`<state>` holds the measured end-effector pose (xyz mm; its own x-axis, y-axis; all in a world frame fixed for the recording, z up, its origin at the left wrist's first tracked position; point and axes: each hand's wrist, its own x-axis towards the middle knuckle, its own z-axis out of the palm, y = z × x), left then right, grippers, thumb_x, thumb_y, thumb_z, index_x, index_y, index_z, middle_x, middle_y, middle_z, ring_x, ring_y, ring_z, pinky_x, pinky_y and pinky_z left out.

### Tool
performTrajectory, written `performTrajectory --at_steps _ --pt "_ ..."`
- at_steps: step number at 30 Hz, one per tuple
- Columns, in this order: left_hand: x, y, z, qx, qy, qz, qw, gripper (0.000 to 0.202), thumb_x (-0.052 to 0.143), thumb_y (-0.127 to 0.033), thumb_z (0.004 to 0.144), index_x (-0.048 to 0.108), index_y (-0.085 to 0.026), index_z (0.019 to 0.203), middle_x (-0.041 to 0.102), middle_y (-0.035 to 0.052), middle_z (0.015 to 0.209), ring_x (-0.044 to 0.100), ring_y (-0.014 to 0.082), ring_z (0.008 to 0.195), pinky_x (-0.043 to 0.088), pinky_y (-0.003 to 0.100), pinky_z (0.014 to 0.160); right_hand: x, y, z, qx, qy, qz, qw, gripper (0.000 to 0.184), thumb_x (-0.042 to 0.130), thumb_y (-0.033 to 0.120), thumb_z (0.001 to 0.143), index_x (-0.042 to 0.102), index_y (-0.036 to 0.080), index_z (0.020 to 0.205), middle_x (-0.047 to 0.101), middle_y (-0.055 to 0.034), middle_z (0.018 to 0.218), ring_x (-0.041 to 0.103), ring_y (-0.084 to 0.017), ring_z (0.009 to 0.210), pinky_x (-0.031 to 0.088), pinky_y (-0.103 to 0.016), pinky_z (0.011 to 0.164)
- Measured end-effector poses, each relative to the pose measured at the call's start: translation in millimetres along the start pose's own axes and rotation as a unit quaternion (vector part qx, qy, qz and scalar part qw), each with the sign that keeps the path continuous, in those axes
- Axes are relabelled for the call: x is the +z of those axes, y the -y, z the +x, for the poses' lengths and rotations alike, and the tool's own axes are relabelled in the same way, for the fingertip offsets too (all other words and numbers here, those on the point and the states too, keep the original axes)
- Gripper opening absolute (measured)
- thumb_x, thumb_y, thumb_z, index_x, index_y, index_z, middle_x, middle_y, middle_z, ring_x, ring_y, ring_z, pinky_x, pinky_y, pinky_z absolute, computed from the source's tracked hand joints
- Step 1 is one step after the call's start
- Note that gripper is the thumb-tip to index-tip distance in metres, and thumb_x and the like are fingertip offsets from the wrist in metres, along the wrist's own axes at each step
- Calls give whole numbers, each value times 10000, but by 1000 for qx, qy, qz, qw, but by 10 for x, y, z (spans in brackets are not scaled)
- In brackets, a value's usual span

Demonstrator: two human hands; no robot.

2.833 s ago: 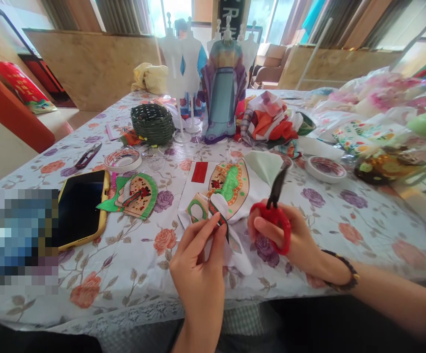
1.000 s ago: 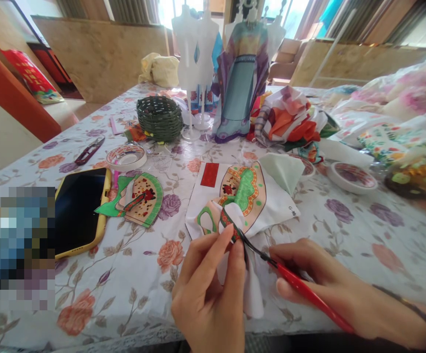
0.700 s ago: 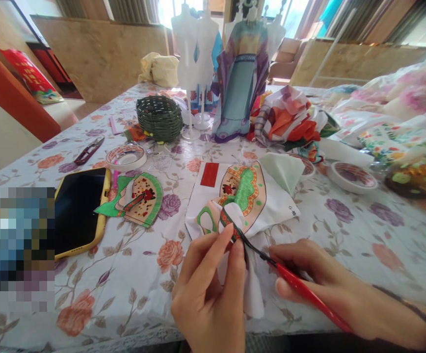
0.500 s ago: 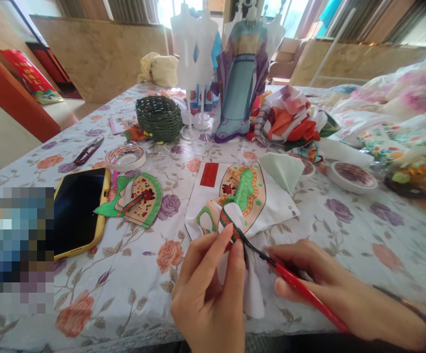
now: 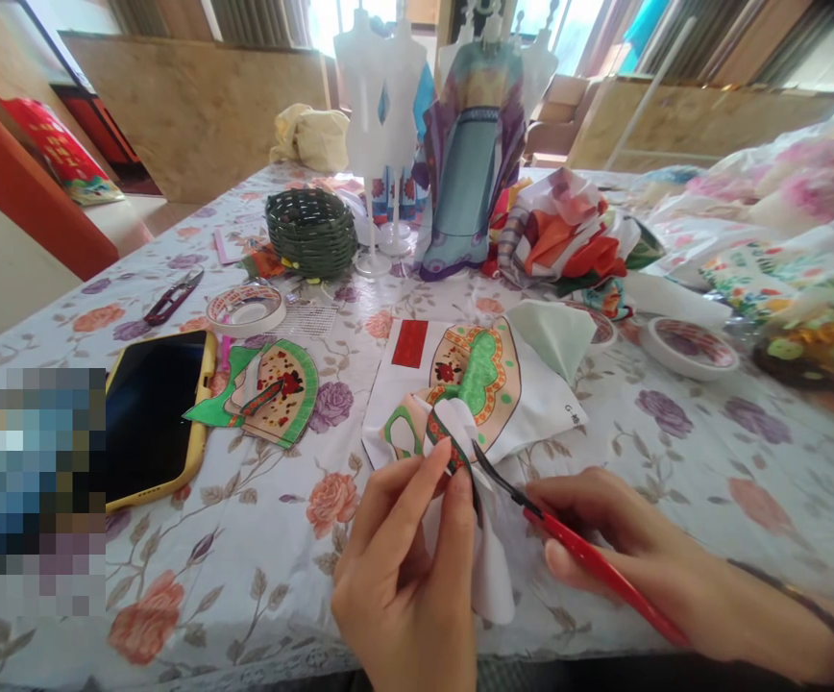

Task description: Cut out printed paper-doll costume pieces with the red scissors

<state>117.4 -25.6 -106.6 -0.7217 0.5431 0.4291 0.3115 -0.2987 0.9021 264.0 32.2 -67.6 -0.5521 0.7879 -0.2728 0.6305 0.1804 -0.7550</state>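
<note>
My left hand (image 5: pixel 409 567) pinches the near edge of a white printed fabric piece (image 5: pixel 547 408) between thumb and fingers, by a curved strip with a red and green pattern. In my right hand (image 5: pixel 625 548) is a pair of red-handled thread snips (image 5: pixel 597 567). Their dark blades point up and left, parted around a fold of the fabric just right of my left fingertips. Part of the fabric hangs below the blades. Left of the hands lie cut-out printed pieces (image 5: pixel 280 394) in green and peach.
A phone in a yellow case (image 5: pixel 158 413) lies at the left, near dark red snips (image 5: pixel 174 296) and a tape roll (image 5: pixel 248 308). Behind stand a green woven basket (image 5: pixel 310 231), white dress forms (image 5: pixel 370 106) and a blue-purple dress (image 5: pixel 471 173). Another tape roll (image 5: pixel 691 346) is at right.
The snips' blades have opened and moved slightly right and down, away from the strip's edge. My left hand has shifted a little left, still pinching the fabric.
</note>
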Motion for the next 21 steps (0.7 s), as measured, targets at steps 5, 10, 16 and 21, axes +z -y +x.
performTrajectory --at_steps 5,10,16,21 --pt "6 -25 -5 -8 -1 6 1000 378 732 -114 793 751 -408 1030 739 -92 861 681 56 726 550 109 596 -29 98 -28 2 -21 -23 1000 643 496 820 761 645 216 597 592 -47 646 566 -229 646 501 -348 598" --pt "17 -36 -10 -28 4 1 1000 367 731 -125 798 753 -414 1022 735 -93 857 663 43 673 497 87 488 -49 95 -28 -19 1 -61 998 641 429 783 825 660 218 628 617 -61 653 571 -236 629 506 -350 579" --pt "8 -26 -21 -17 4 5 1000 382 731 -108 791 755 -409 1024 740 -99 871 685 46 744 551 85 628 -44 63 -16 -35 3 -58 998 605 468 756 827 648 222 606 595 -50 614 551 -226 596 475 -330 543" --pt "5 -35 -18 -16 3 4 1000 381 726 -111 794 752 -413 1026 736 -103 873 690 46 745 568 93 659 -37 38 -35 -38 8 -62 997 597 437 735 854 656 222 643 596 -55 634 544 -230 602 465 -337 545"
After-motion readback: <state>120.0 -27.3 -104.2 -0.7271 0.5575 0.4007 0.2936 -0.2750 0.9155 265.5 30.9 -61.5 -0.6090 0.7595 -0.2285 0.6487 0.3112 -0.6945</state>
